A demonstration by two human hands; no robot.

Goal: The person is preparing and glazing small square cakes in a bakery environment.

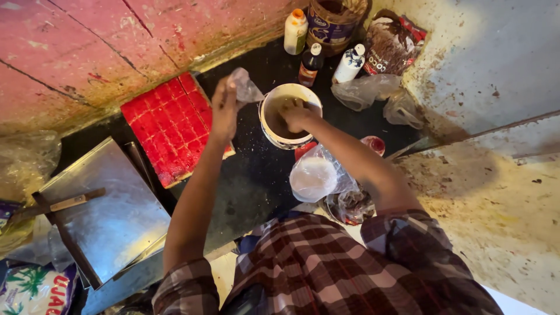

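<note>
A white bowl (pixel 266 125) with brown mixture stands on the dark counter (pixel 251 181). My right hand (pixel 296 115) reaches down inside it, fingers in the brown mix. My left hand (pixel 224 109) is raised just left of the bowl and pinches a small crumpled clear plastic bag (pixel 246 87). Both forearms stretch out from checked sleeves at the bottom of the view.
A red grid-patterned slab (pixel 169 125) lies left of the bowl. A bag of white powder (pixel 315 177) and a dark bag (pixel 350 205) sit near me. Bottles (pixel 310 65), a jar (pixel 333 23) and packets stand at the back. A metal tray (pixel 105 216) lies left.
</note>
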